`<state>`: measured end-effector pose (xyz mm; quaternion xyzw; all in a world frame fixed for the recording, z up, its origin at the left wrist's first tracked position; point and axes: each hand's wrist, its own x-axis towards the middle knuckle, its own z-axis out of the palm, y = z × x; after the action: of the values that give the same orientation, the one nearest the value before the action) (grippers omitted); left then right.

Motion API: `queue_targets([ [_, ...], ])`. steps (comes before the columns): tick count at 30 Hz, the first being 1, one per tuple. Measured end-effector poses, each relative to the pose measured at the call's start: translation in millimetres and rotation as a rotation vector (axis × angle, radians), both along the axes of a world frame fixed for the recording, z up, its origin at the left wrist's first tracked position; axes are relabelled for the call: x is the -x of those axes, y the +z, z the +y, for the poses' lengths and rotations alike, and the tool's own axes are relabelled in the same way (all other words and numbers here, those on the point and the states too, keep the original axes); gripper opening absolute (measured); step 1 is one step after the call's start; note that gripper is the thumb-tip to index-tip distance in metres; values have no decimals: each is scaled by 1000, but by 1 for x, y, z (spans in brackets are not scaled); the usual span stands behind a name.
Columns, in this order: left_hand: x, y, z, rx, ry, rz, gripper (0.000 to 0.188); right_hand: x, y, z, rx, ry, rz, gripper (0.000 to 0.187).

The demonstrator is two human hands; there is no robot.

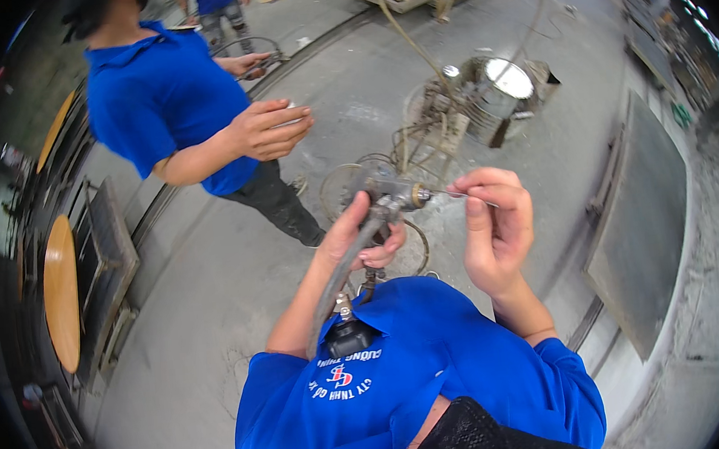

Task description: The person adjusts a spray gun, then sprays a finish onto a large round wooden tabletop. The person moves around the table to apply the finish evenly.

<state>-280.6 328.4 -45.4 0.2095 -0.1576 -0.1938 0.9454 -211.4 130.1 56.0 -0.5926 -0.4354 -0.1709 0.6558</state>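
Note:
My left hand (369, 236) is wrapped round the handle of a metal spray gun (387, 192), held up in front of my chest. The gun has a brass-coloured nozzle (418, 194) pointing right. A grey hose (337, 282) runs from the gun down past my left forearm. Level with the nozzle, my right hand (499, 234) is closed in a pinch on a thin needle-like piece (451, 193). Its tip is at or very near the nozzle's front; whether it goes inside cannot be made out.
A co-worker in a blue shirt (169, 96) stands close on the left, hands raised. Behind the gun, a pump with a round metal pot (505, 83) and tangled hoses stands on the floor. A large grey panel (646, 225) leans at right; an oval wooden board (62, 293) is at left.

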Motion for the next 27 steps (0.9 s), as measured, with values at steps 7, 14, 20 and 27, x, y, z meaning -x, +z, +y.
queue_targets([
  [7, -23, -19, 0, 77, -35, -106, 74, -14, -20, -1, -74, 34, 82, 15],
  [14, -39, -40, 12, 86, -45, -83, 76, -28, -46, 3, -52, 128, 116, 12],
  [20, -50, -45, 14, 86, -53, -73, 77, -35, -53, 10, -71, 74, 244, 10],
  [27, -54, -47, 11, 128, -98, -79, 77, -32, -54, 11, -148, 101, 323, 9],
])
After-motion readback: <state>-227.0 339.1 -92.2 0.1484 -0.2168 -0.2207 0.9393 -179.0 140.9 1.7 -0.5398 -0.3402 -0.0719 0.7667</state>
